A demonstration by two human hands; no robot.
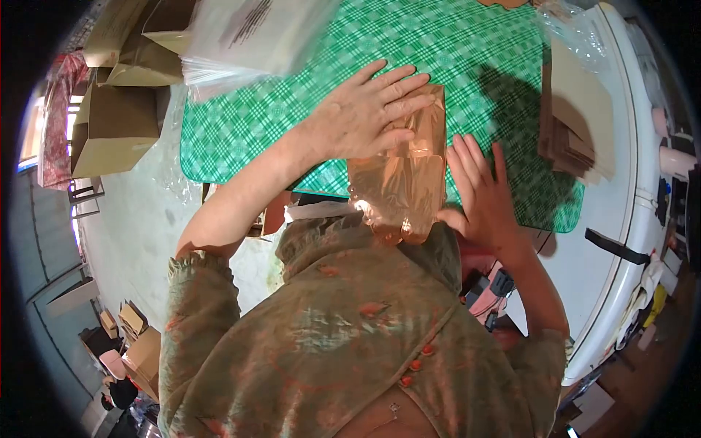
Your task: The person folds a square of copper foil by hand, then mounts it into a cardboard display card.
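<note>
A shiny copper-coloured foil bag (409, 186) lies at the near edge of the table, its scalloped end toward my body and hanging over the edge. Across its upper part rests my left hand (372, 109), palm down with the fingers stretched out and apart. My right hand (482, 190) is beside the bag's right side, fingers extended on the green checked tablecloth (255, 139) and the thumb right at the bag's edge. Neither hand is closed around anything.
A stack of clear plastic sleeves (248, 44) lies at the table's far left. Open cardboard boxes (117, 131) stand beyond it. Flat brown card pieces (573, 124) are piled on the right, near a crumpled clear plastic bag (573, 33). A white surface (621, 182) borders the right side.
</note>
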